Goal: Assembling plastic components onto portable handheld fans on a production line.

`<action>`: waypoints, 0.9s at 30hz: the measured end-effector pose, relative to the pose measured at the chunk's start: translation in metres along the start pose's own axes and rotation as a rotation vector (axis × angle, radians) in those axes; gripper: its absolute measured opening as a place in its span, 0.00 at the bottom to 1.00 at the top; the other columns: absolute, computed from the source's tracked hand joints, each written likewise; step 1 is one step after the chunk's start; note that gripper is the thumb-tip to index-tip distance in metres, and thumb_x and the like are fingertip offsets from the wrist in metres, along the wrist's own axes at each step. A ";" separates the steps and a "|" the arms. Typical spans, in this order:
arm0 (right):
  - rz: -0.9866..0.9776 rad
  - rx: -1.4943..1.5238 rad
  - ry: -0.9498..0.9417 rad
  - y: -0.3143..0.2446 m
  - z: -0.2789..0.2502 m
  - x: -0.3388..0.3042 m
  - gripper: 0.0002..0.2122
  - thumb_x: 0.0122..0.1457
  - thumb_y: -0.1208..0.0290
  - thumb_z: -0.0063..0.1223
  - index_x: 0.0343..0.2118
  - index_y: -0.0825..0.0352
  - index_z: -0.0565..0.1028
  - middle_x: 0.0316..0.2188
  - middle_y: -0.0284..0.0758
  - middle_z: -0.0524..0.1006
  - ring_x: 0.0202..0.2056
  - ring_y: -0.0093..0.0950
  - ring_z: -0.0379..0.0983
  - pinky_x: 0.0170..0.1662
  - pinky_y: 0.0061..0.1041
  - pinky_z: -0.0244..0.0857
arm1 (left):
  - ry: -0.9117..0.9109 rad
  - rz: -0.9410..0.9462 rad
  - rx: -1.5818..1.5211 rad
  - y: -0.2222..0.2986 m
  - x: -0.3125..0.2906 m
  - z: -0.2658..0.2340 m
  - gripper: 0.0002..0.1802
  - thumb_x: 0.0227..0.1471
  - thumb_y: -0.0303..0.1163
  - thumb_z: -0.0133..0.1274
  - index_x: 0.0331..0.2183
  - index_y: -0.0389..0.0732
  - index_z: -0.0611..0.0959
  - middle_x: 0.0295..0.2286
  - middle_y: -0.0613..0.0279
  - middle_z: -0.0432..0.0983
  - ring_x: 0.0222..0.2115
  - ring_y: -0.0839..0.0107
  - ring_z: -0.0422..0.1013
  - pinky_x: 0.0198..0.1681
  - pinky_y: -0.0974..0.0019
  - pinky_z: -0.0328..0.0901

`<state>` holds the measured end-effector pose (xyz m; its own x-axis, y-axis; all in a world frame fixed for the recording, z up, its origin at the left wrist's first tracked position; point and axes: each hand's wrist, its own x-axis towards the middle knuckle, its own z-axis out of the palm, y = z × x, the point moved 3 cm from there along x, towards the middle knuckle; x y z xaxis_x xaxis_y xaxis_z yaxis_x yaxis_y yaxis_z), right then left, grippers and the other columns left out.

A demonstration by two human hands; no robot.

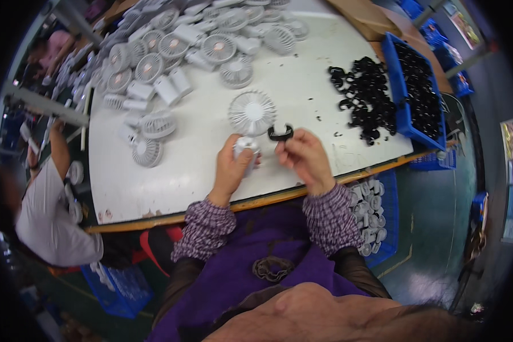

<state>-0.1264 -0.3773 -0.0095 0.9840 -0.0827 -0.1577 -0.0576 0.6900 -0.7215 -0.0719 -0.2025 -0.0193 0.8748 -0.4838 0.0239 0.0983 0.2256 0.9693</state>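
My left hand [232,163] is wrapped round the handle of a small white handheld fan [252,113], whose round grille points away from me over the table. Just to the right, my right hand [305,155] pinches a black C-shaped plastic clip [280,134] between thumb and fingers. The clip is held close beside the fan, near where grille and handle meet; whether they touch, I cannot tell. Farther right lies a loose pile of similar black clips [367,94].
Many white fans [218,48] are heaped at the table's far left, with a few [147,151] nearer. A blue crate [398,85] of black parts stands at the right edge. Below the table, another blue bin [389,228] holds white fan pieces. A co-worker [57,211] sits at left.
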 end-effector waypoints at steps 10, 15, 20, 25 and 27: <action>-0.004 -0.195 0.044 0.055 0.035 -0.030 0.05 0.58 0.75 0.50 0.32 0.71 0.71 0.22 0.37 0.76 0.18 0.19 0.72 0.19 0.13 0.63 | 0.199 0.218 0.404 0.002 -0.014 -0.005 0.19 0.47 0.43 0.60 0.27 0.35 0.76 0.18 0.65 0.73 0.19 0.79 0.68 0.22 0.73 0.63; -0.047 -0.246 0.073 0.046 0.019 -0.034 0.04 0.58 0.76 0.50 0.33 0.70 0.70 0.20 0.37 0.75 0.19 0.22 0.72 0.22 0.17 0.66 | 0.102 0.060 0.279 0.000 -0.015 -0.005 0.13 0.49 0.36 0.57 0.26 0.35 0.76 0.17 0.63 0.73 0.19 0.77 0.71 0.22 0.72 0.65; -0.241 -0.107 0.013 0.008 0.005 -0.001 0.29 0.53 0.73 0.55 0.57 0.70 0.57 0.50 0.40 0.68 0.51 0.28 0.65 0.54 0.28 0.61 | -0.274 -0.408 -0.564 -0.014 -0.014 0.017 0.27 0.57 0.53 0.36 0.28 0.37 0.74 0.12 0.59 0.66 0.09 0.72 0.63 0.13 0.69 0.62; -0.209 -0.217 -0.091 -0.013 0.026 0.023 0.25 0.50 0.68 0.59 0.51 0.72 0.66 0.39 0.35 0.73 0.40 0.21 0.70 0.45 0.20 0.63 | -0.853 -0.701 -1.191 -0.026 -0.020 0.060 0.42 0.54 0.67 0.24 0.33 0.34 0.73 0.11 0.59 0.64 0.06 0.71 0.61 0.07 0.71 0.58; -0.249 -0.367 0.073 -0.015 0.036 0.027 0.21 0.53 0.66 0.58 0.46 0.73 0.68 0.34 0.33 0.75 0.35 0.19 0.71 0.40 0.18 0.65 | -0.627 -0.583 -0.946 -0.019 -0.015 0.055 0.44 0.54 0.67 0.23 0.37 0.32 0.72 0.14 0.57 0.66 0.09 0.72 0.63 0.09 0.71 0.60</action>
<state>-0.0929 -0.3645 0.0215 0.9616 -0.2741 0.0134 0.1108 0.3433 -0.9327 -0.1127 -0.2463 -0.0245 0.2406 -0.9705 0.0174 0.9150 0.2328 0.3296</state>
